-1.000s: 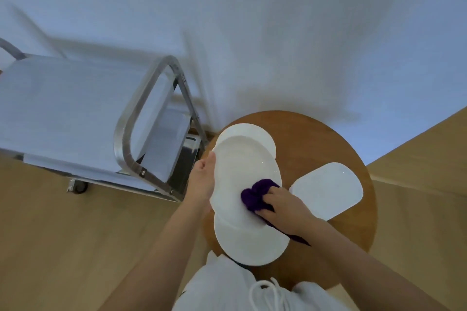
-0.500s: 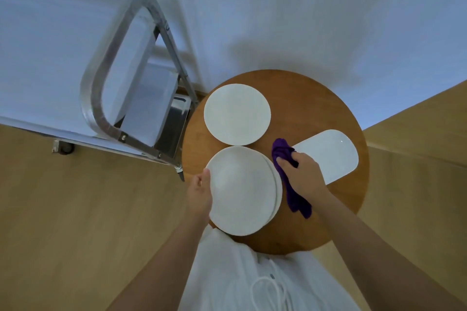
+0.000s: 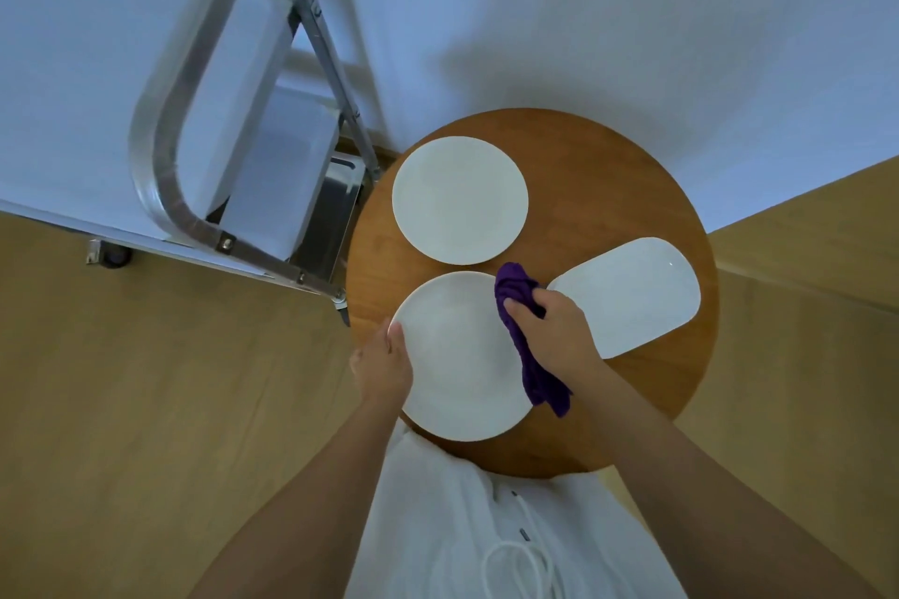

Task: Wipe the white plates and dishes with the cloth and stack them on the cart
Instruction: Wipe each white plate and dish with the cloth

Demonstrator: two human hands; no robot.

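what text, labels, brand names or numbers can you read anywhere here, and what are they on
None: no readable text in the head view.
Round plates and oblong dish: plain white, no marks.
Purple cloth gripped by the right hand: no tag visible.
Metal cart: no label or number visible.
Wooden round table: bare wood, no print.

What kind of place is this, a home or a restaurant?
Probably a restaurant or hotel dining area: a steel service cart draped in white stands beside a round wooden table bearing white plates.
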